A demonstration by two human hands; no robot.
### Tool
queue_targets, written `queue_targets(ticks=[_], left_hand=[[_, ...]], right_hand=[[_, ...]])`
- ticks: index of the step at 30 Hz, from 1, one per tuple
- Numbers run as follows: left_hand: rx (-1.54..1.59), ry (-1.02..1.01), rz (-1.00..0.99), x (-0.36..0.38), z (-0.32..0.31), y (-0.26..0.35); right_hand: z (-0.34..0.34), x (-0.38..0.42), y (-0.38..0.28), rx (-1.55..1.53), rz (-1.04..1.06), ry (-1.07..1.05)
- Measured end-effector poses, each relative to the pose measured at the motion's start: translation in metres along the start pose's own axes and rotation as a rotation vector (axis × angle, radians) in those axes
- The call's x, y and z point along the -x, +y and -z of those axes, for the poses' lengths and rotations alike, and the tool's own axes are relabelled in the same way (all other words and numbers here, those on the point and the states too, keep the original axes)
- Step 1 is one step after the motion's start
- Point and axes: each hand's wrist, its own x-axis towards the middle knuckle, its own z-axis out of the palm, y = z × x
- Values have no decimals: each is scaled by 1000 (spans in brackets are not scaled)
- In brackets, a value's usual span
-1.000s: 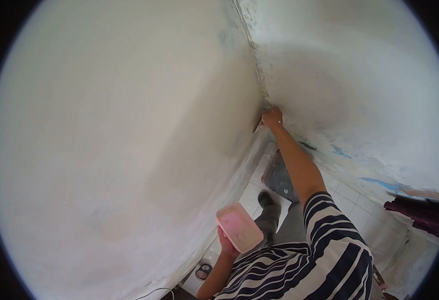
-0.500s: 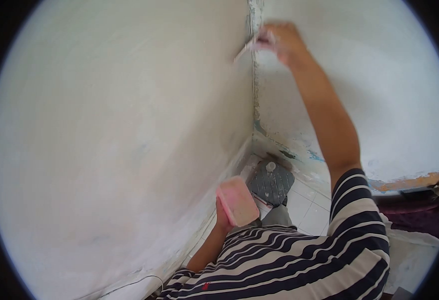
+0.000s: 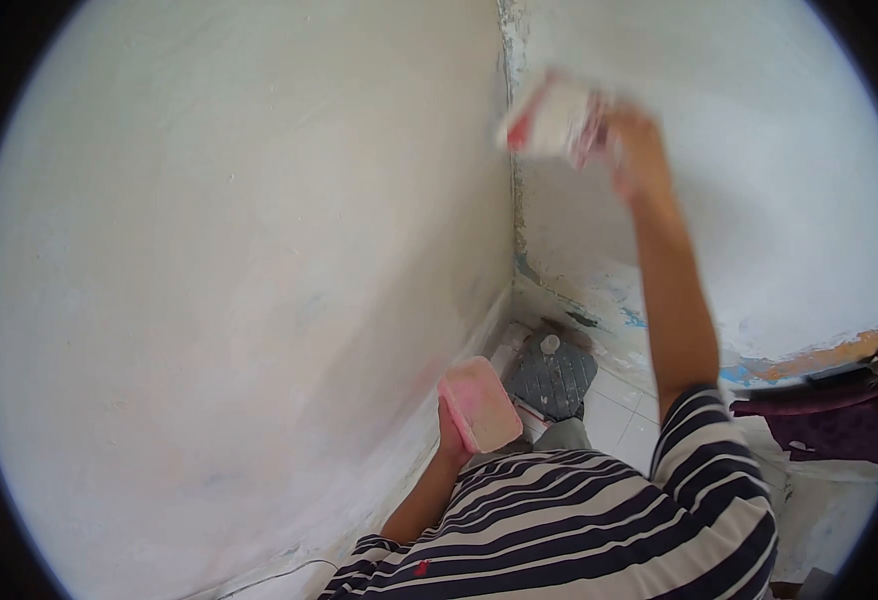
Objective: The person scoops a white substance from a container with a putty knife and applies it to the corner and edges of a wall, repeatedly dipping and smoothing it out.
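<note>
My right hand (image 3: pixel 637 145), blurred by motion, is raised and closed around a broad, flat putty knife (image 3: pixel 557 118). Its pale blade with red patches points left, overlapping the corner where the two walls meet. Low down near my body, my left hand (image 3: pixel 450 440) grips a pink rectangular plastic tub (image 3: pixel 467 415) from its left side. Whitish-pink filler (image 3: pixel 489 410) shows inside the tub, whose open top is tilted toward me.
A plastered wall (image 3: pixel 209 250) runs along the left; another wall (image 3: pixel 799 180) with chipped paint near its base stands at right. A grey stool (image 3: pixel 551 375) holding a small white object is in the corner on white tiles (image 3: pixel 614 400). Dark purple cloth (image 3: pixel 829 430) lies at right.
My right hand has moved right and down, away from the corner, and the putty knife has turned from edge-on to showing its flat face. The tub stays nearly in place.
</note>
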Motion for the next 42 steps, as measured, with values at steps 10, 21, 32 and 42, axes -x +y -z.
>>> queue_targets(ticks=[10, 21, 32, 42], left_hand=[[-21, 112, -10, 1, 9, -6], [-33, 313, -36, 27, 29, -11], [-23, 335, -51, 27, 19, -7], [-26, 60, -102, 4, -11, -3]], right_hand=[[33, 160, 349, 855, -687, 187], [97, 230, 600, 1091, -580, -128], [17, 100, 334, 160, -738, 129], [-45, -11, 85, -139, -393, -201]])
